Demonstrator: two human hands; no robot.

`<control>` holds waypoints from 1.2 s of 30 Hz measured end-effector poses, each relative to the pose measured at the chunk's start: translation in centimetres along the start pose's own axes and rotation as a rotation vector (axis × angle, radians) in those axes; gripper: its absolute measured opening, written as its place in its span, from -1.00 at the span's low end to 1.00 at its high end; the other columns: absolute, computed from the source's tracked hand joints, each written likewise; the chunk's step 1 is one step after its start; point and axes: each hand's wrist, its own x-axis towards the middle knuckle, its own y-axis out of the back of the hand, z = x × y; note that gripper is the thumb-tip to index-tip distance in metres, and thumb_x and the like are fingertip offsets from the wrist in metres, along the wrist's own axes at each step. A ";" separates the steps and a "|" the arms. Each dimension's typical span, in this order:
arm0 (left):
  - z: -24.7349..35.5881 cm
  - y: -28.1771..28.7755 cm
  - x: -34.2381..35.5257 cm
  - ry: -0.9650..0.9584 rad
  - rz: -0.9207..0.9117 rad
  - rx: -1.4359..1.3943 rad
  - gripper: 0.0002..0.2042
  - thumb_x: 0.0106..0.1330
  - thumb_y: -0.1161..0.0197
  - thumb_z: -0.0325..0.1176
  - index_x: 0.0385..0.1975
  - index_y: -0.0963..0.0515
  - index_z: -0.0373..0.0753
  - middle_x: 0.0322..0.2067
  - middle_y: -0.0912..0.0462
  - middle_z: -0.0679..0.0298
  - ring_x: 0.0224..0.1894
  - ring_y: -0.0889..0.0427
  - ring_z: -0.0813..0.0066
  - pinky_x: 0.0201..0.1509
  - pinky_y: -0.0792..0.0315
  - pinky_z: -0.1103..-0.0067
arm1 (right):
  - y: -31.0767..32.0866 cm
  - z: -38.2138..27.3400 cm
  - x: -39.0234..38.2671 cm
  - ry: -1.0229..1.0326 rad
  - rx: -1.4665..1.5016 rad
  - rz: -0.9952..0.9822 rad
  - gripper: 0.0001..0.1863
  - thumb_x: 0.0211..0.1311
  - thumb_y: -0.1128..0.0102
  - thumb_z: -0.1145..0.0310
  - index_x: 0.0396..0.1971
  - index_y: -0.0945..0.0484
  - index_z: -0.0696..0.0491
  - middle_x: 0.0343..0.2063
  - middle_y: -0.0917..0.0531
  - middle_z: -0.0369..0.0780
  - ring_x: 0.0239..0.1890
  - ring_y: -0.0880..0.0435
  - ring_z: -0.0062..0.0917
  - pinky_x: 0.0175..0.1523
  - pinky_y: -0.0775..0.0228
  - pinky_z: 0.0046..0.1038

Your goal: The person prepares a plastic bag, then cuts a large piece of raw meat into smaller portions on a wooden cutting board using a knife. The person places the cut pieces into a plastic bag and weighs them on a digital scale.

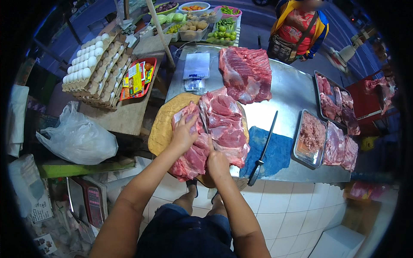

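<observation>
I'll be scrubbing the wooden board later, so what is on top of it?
Raw meat covers much of the board. The left hand rests on the meat, and the right hand holds a knife at it. The wood beneath the meat is hidden.

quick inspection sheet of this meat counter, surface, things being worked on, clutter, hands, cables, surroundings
Surface: metal table, round wooden board at its near left
Job's things: raw meat on the board, knife between its left and right portions; whether fully parted, cannot tell
Clutter: sharpening steel on blue cloth; meat slab; ground meat in a tray
Hands: left hand presses the meat; right hand grips the knife
Cables: nothing clearly seen
Surroundings: eggs stacked left, produce beyond, person across the table
</observation>
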 end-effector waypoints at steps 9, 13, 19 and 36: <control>5.7 -1.6 -15.6 -0.295 -0.077 0.493 -0.15 -0.04 -0.51 -0.23 0.34 -0.29 -0.23 0.31 -0.19 -0.14 0.38 -0.14 -0.19 0.35 -0.08 -0.02 | -1.6 1.5 -4.2 -0.007 0.066 0.033 -0.19 0.06 -0.21 0.44 0.40 -0.20 0.10 -0.49 -0.65 0.15 -0.45 -0.71 0.03 -0.34 -0.59 -0.08; 4.3 -2.5 -13.3 -0.226 0.021 0.655 -0.12 -0.05 -0.50 -0.26 0.38 -0.26 -0.14 0.31 -0.19 -0.15 0.33 -0.18 -0.23 0.32 -0.14 0.01 | -2.5 2.0 -2.8 0.075 0.021 0.121 -0.23 0.07 -0.14 0.53 0.39 -0.23 0.08 -0.52 -0.65 0.13 -0.46 -0.72 0.00 -0.36 -0.58 -0.06; 4.9 -1.5 -11.0 -0.207 -0.006 0.632 -0.40 -0.04 -0.35 -0.49 0.13 -0.45 -0.16 0.19 -0.29 -0.18 0.13 -0.36 -0.19 0.11 -0.33 0.16 | -0.1 2.7 -8.4 -0.014 0.000 -0.055 -0.13 0.14 -0.07 0.58 0.50 -0.03 -0.07 -0.52 -0.62 0.10 -0.52 -0.68 -0.02 -0.43 -0.53 -0.07; 3.3 3.5 -5.4 -0.213 -0.425 0.451 -0.64 -0.12 -0.43 -0.49 -0.25 -0.53 -0.24 -0.22 -0.52 -0.01 -0.14 -0.57 -0.08 -0.05 -0.48 0.20 | -0.9 2.5 -4.6 0.052 0.095 0.012 -0.13 0.16 -0.06 0.52 0.51 0.02 -0.03 -0.50 -0.66 0.11 -0.49 -0.71 -0.04 -0.42 -0.54 -0.06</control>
